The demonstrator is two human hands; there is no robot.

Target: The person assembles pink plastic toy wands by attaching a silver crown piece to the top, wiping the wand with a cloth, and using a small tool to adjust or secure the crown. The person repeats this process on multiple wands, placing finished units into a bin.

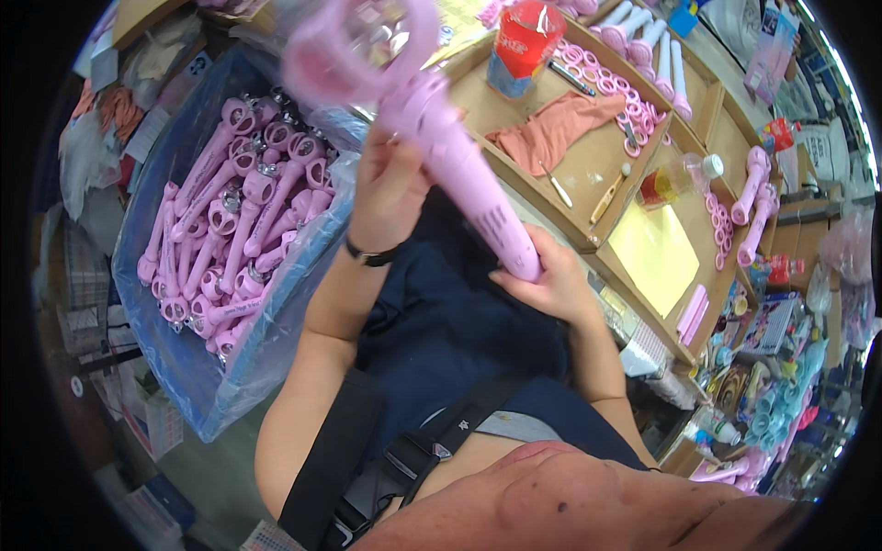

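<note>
I hold a pink plastic wand-shaped toy [459, 174] with a ring-shaped head, raised close to the camera. My left hand [390, 184] grips it around the upper handle, just below the ring. My right hand [547, 280] holds the bottom end of the handle. A black band sits on my left wrist. Below the toy lies my dark blue lap.
A blue-lined box [184, 358] at left holds several similar pink wands [239, 211]. A cardboard-walled worktable [588, 174] at right carries an orange cloth [551, 129], a red cup [522, 41], pink rings [606, 83], small tools, a bottle [675, 179], a yellow sheet [657, 257] and more pink wands [758, 197].
</note>
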